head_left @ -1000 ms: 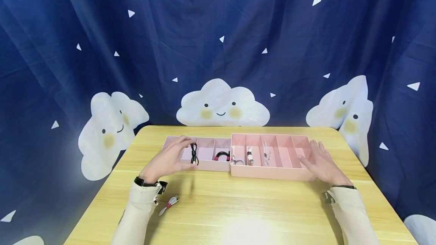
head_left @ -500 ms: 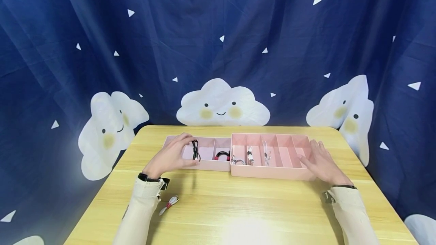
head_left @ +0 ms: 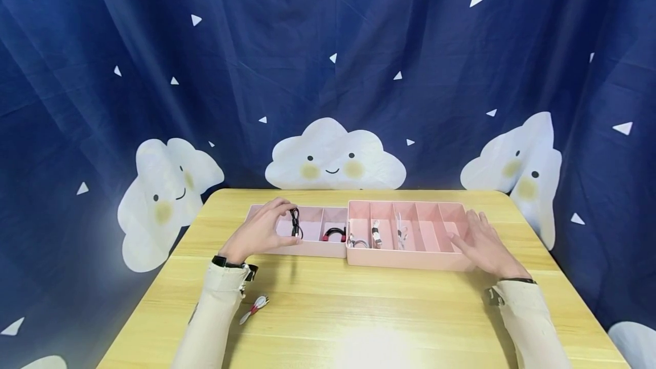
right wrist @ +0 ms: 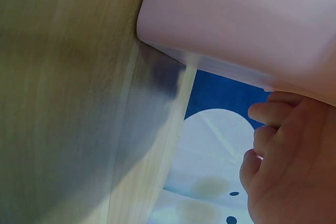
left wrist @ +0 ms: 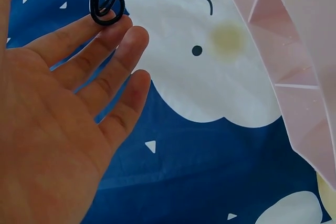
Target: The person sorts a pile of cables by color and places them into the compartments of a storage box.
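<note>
My left hand (head_left: pixel 261 229) pinches a black cable (head_left: pixel 295 223) bundled in loops, holding it up over the left part of the lilac divided box (head_left: pixel 307 249). In the left wrist view the looped black cable (left wrist: pixel 107 3) hangs by the fingertips, and the other fingers spread out straight. My right hand (head_left: pixel 487 246) rests at the right end of the pink divided box (head_left: pixel 410 261), its thumb over the rim. In the right wrist view, that hand (right wrist: pixel 294 156) lies against the pink box (right wrist: pixel 236 19); the thumb is hidden there.
A black cable with red ends (head_left: pixel 335 234) lies in the lilac box's right compartment. The pink box holds a grey cable (head_left: pixel 359 242), a white-and-black bundle (head_left: pixel 376 234) and a white cable (head_left: pixel 402 235). A white-and-red cable (head_left: pixel 254 308) lies on the wooden table (head_left: pixel 328 312).
My left hand has risen slightly and shifted a little to the right with the black cable. The right hand and both boxes stay in place.
</note>
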### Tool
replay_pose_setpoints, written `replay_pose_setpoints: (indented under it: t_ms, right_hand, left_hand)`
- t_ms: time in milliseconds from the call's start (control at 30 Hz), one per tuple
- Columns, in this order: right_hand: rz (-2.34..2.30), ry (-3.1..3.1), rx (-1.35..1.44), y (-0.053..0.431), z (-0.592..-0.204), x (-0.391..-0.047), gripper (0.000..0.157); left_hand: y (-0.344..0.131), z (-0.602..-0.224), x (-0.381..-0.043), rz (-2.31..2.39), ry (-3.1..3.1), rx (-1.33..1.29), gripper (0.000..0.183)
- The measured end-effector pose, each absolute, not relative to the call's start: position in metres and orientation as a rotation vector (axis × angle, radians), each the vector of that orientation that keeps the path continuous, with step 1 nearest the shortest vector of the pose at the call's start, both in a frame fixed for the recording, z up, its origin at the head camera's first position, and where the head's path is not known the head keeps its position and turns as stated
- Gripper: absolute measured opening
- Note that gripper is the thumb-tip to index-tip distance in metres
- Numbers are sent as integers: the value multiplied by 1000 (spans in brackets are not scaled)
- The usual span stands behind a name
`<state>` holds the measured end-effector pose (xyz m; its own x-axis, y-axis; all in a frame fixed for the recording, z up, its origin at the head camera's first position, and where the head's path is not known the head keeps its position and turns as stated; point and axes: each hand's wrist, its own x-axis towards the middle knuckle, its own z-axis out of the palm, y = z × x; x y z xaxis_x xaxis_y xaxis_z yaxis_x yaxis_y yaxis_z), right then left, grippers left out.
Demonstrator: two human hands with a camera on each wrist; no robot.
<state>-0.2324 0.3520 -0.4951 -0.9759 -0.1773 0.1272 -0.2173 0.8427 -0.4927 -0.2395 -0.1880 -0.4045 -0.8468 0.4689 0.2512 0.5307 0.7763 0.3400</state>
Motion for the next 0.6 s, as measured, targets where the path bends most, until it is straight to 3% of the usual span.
replay_pose_setpoints:
  t_ms: [600]
  right_hand:
    - [807,-2939,318,352,-495,-232,95]
  left_hand:
    - [-186,-414,-252,-622,-2854,-782,82]
